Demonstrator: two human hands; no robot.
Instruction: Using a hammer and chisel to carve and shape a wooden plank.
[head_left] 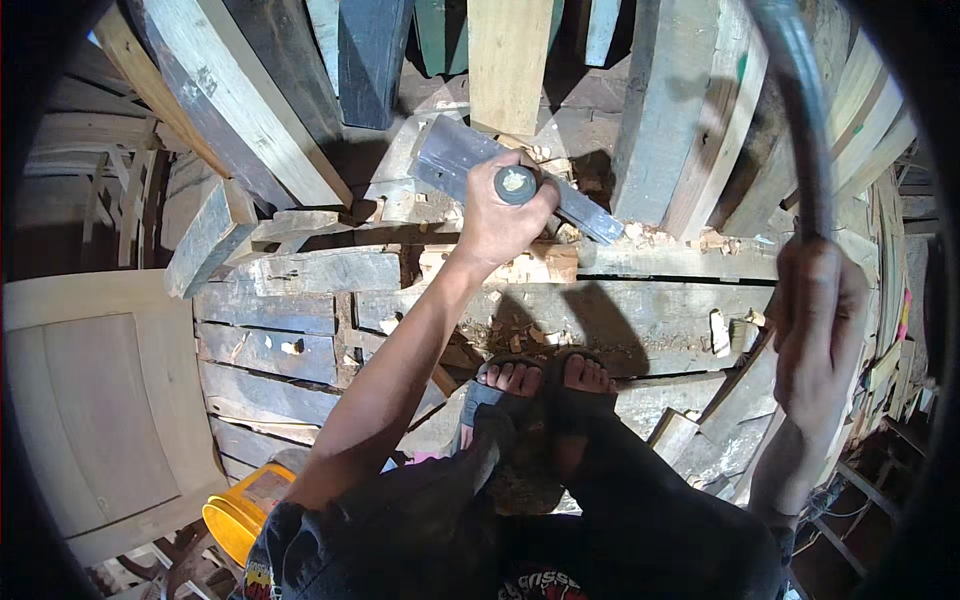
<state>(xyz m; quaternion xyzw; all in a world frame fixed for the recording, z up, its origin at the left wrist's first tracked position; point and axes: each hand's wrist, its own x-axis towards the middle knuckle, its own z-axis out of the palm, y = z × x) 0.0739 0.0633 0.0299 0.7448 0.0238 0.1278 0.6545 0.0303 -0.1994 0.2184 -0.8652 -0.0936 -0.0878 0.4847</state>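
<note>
My left hand (492,228) is closed around the upright handle of a chisel (516,185). I look straight down on the handle's round dark end, worn pale at its centre; the blade is hidden below my fist. Under that hand a grey timber piece (450,158) lies slantwise, with pale wood chips (632,236) around it. At the right, my right hand (820,320) is wrapped round a long, dark, shiny bar-like tool (803,110), raised close to the camera. Its upper end runs out of the picture, so its head, if any, does not show.
Thick timbers (508,60) lean along the far side. Weathered planks (650,315) with shavings lie before my sandalled feet (510,376). A panelled wooden door (105,400) stands at the left, beside a yellow bucket (235,520). Offcuts (672,436) lie at the right.
</note>
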